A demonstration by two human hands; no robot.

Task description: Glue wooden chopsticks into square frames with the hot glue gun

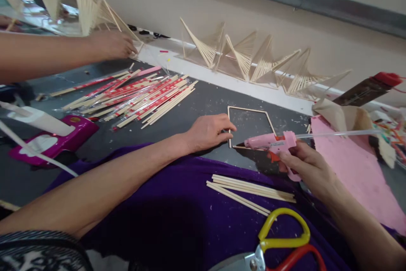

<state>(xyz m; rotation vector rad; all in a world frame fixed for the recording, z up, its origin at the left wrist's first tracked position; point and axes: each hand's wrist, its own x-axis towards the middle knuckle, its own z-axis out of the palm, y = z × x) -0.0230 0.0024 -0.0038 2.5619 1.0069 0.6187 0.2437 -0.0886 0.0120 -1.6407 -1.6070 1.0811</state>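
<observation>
**Gluing the stick frame's corner**

Centre frame, the left hand pins the stick frame flat on the dark worktop, fingertips on its left side. The right hand has its grip wrapped around the pink glue gun, nozzle at the lower-left corner. Best to keep the frame pressed still, squeeze gently, and keep fingers off the hot tip.

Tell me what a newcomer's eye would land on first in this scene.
At centre, the right hand grips a pink hot-glue gun, its nozzle at the lower corner of a thin square frame of wooden sticks, which the left hand steadies on the dark table. Along the wall behind stands a row of fan-like stick sculptures. At upper left, another person's hand reaches above the heap of red-wrapped chopsticks.
</observation>
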